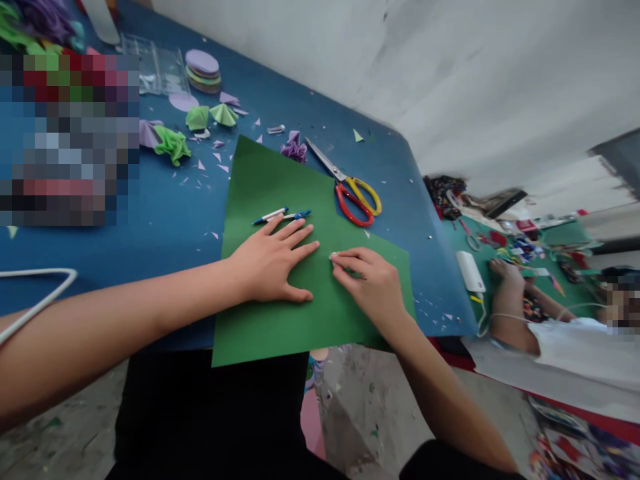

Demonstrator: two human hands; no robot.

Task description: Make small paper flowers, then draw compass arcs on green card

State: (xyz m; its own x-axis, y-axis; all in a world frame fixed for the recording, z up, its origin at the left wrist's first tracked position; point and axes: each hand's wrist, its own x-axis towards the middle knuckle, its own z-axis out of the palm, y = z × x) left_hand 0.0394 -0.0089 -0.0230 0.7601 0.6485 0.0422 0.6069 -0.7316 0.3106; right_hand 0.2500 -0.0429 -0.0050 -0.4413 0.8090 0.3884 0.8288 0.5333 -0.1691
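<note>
A large sheet of green paper (270, 333) lies on the blue table, its near edge hanging over the front. My left hand (273, 263) rests flat on it with the fingers spread. Just beyond those fingertips are a pen (270, 216) and a second blue-and-white pen (301, 215), partly under the fingers. My right hand (373, 277) is closed in a pinch over the paper, holding a small white piece (333, 256) whose kind is hard to make out. Scissors (345, 181) with red and yellow handles lie partly open at the sheet's far right edge.
Folded purple paper (295, 148), green paper pieces (173, 145) and scraps lie on the blue table (200, 200). Further back are stacked paper circles (203, 70) and a clear plastic box (155, 63). A white cable (45, 300) crosses at left. Another person's arm (510, 307) is at right.
</note>
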